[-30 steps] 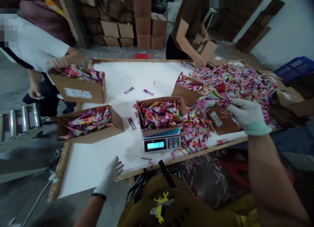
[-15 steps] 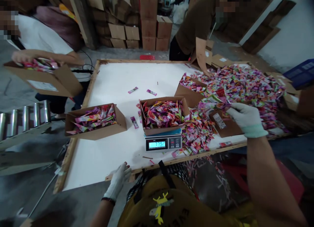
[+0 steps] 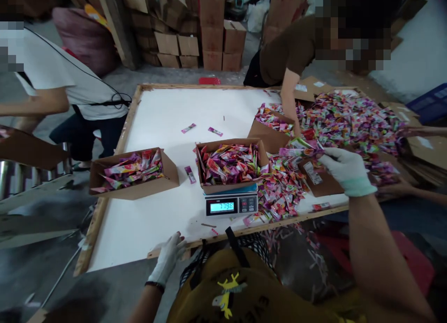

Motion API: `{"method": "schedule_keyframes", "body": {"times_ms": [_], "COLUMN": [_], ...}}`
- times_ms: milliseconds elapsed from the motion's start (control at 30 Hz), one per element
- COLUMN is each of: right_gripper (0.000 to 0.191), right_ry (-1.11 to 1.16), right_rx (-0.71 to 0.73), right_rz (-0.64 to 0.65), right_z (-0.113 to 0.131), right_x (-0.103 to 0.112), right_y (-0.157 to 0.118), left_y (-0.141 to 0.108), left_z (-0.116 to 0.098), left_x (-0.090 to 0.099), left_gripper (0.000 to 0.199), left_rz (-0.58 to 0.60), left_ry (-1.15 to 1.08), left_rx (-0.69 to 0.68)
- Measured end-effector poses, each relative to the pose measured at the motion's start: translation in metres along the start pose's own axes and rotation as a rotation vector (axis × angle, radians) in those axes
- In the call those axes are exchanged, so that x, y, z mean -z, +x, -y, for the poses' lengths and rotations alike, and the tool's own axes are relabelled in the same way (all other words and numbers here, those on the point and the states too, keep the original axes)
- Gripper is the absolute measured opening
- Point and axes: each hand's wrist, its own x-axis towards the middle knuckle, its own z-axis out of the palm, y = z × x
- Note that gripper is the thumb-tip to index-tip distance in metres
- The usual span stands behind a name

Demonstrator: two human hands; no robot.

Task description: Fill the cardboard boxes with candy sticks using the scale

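Sachets held beside the filled carton
Our right hand [image 3: 345, 168] grips several sachets [image 3: 302, 149] above the pile; our left hand [image 3: 169, 257] is open at the bench [image 3: 139, 230] edge. The filled carton [image 3: 228, 190] sits on the scale [image 3: 230, 204].

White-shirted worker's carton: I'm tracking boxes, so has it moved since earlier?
Yes, the carton has gone left, off the table to above the roller conveyor.

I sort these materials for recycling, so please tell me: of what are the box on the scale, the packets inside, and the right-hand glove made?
Box: cardboard, matte, by its plain brown walls and folded shape.
Packets: likely thin plastic film, glossy, by the bright glints and creases; a foil layer cannot be excluded.
Glove: probably knitted fabric, matte white, with a pale green cuff.
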Motion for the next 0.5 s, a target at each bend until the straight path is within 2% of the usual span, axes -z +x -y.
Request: {"method": "schedule_keyframes", "body": {"times_ms": [67, 133, 200, 267, 333, 400, 500], "right_gripper": [0.034, 0.036, 0.043, 0.048, 0.045, 0.036, 0.025], "right_ry": [-0.007, -0.115, -0.231, -0.199, -0.013, 0.168, 0.23], "right_rx": [-0.018, -0.014, 0.032, 0.096, 0.173, 0.298, 0.512], "right_rz": [0.001, -0.062, -0.157, -0.187, -0.05, 0.187, 0.49], "right_z": [0.004, 0.009, 0.018, 0.035, 0.06, 0.091, 0.142], "right_x": [0.0, 0.001, -0.002, -0.012, -0.031, -0.058, -0.109], "right_y": [0.003, 0.007, 0.011, 0.011, 0.008, -0.001, -0.019], "left_y": [0.001, 0.003, 0.003, 0.002, -0.002, -0.008, -0.018], "left_z": [0.001, 0.003, 0.005, 0.007, 0.008, 0.008, -0.002], "left_x": [0.0, 0.0, -0.001, -0.003, -0.005, -0.009, -0.015], "left_gripper": [0.027, 0.03, 0.032, 0.03, 0.027, 0.027, 0.03], "left_rz": [0.005, 0.018, 0.03, 0.033, 0.028, 0.019, 0.023], "left_ry": [0.017, 0.037, 0.05, 0.06, 0.074, 0.085, 0.091], "left_rx": [-0.008, -0.013, -0.007, 0.005, 0.018, 0.02, -0.021]}}
